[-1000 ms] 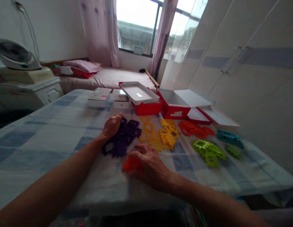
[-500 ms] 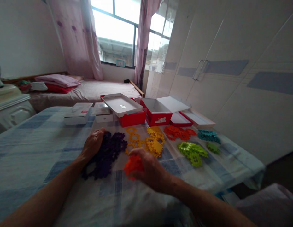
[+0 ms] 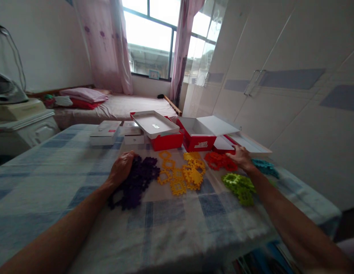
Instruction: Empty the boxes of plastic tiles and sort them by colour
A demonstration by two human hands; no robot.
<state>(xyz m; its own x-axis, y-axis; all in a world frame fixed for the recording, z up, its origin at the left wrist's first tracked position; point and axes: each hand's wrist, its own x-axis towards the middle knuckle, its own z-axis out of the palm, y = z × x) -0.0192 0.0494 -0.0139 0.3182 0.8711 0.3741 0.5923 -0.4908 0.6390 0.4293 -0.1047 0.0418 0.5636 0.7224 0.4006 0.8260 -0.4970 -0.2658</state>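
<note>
My left hand (image 3: 124, 166) rests against the left edge of a heap of dark purple interlocking plastic pieces (image 3: 136, 180), its fingers curled over the far side and partly hidden. Over to the right, my right hand (image 3: 242, 156) reaches above the orange-red pieces (image 3: 219, 160), thumb and fingers apart. Between the hands lie yellow pieces (image 3: 179, 186), some spread flat and some piled. Lime green pieces (image 3: 239, 186) sit just below my right wrist. Teal pieces (image 3: 265, 167) are beyond that wrist, partly covered by the forearm.
Behind the heaps stand a red box with a white tray (image 3: 155, 123) on top, an open red box (image 3: 195, 142) and small white boxes (image 3: 105, 133). A checked cloth (image 3: 171, 228) covers the table. A bed (image 3: 131, 106) and wardrobe (image 3: 279, 114) stand behind.
My right hand has moved right and away from me, from near the yellow pieces to the orange-red heap, and has let go of the orange-red pieces. The left hand stays at the purple heap.
</note>
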